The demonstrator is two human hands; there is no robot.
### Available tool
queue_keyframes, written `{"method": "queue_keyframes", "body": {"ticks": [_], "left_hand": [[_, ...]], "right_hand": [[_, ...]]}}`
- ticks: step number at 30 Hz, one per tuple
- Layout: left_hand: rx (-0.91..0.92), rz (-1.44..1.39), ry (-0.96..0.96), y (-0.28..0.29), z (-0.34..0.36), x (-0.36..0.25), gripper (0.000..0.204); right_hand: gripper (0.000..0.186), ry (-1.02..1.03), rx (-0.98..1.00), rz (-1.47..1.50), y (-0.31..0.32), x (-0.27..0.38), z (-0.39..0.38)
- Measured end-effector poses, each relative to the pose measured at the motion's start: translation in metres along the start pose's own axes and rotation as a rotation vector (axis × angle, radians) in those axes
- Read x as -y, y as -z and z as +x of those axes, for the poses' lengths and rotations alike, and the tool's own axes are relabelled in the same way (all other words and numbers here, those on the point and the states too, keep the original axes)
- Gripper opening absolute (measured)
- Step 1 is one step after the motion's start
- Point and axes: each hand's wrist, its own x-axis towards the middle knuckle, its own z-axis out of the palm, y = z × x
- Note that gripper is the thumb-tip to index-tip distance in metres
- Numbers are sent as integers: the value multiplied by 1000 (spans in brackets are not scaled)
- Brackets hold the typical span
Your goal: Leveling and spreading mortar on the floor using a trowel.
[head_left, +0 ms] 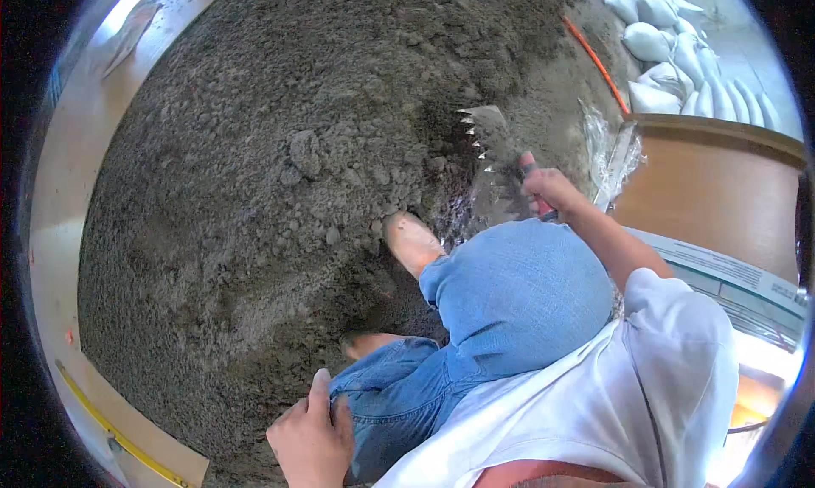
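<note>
My right hand (548, 191) is closed on the red handle of a notched metal trowel (488, 131), whose toothed blade lies against dark, damp, crumbly mortar-like material (212, 191) right of a lumpy mound. My left hand (310, 429) is at the lower left beside my jeans-clad leg (509, 293), its index finger extended and apart, with nothing visible in it. My bare foot (412, 242) is set in the loose material left of the trowel; the other foot is mostly hidden.
White filled bags (662, 89) are piled at upper right beside an orange rod (594, 55). Crumpled clear plastic (603, 157) lies by a brown board (705, 191) on the right, with a printed pack (739, 284) below. A pale board edge (55, 216) curves along the left, bearing a yellow tool (119, 429).
</note>
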Motion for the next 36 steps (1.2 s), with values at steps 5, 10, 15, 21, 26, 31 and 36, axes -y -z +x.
{"method": "queue_keyframes", "body": {"ticks": [5, 10, 15, 21, 26, 31, 36], "left_hand": [[11, 27, -53, 4, 16, -7, 43], [46, 50, -37, 5, 13, 0, 43], [38, 33, -90, 5, 11, -5, 42], [27, 39, -125, 2, 12, -6, 43], [45, 70, -160, 4, 16, -11, 44], [68, 110, -92, 5, 12, -10, 44], [-12, 26, -199, 8, 11, -6, 43]], "right_hand": [[11, 124, -2, 315, 21, 26, 113], [19, 223, -170, 418, -16, 80, 188], [11, 315, -251, 478, -31, 57, 181], [17, 350, -319, -81, -28, 44, 95], [27, 445, -600, -485, -7, 0, 70], [28, 96, -883, -439, 1, -73, 39], [33, 91, -546, -403, -15, -177, 93]]}}
